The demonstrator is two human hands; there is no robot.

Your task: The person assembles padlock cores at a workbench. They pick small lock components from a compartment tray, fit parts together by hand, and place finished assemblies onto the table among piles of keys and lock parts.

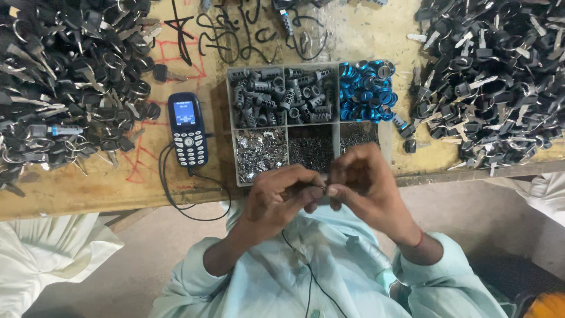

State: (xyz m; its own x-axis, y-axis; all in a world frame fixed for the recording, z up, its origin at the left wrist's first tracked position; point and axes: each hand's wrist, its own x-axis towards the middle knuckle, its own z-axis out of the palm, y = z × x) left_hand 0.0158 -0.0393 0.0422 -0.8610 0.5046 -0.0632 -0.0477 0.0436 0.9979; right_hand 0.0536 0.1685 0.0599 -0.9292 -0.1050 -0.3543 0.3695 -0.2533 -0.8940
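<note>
Both the left hand (276, 197) and the right hand (362, 179) pinch a small dark metal part (318, 189) between fingertips, just over the near edge of the clear compartmented plastic tray (283, 125) on the worn wooden worktop (88, 188), seemingly mid-assembly, needing fine alignment.

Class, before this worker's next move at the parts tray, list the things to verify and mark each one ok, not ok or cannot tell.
1. Both hands meet on the small part: left hand and right hand pinch together, ok.
2. What the small part is: hidden by the fingers, cannot tell.
3. Divided tray lies in front of the hands: ok.
4. Blue rings and grey cylinders stocked: ok.
5. Mobile phone and its cable lie apart from the hands: ok.
6. Key piles stay outside the tray: ok.
</note>
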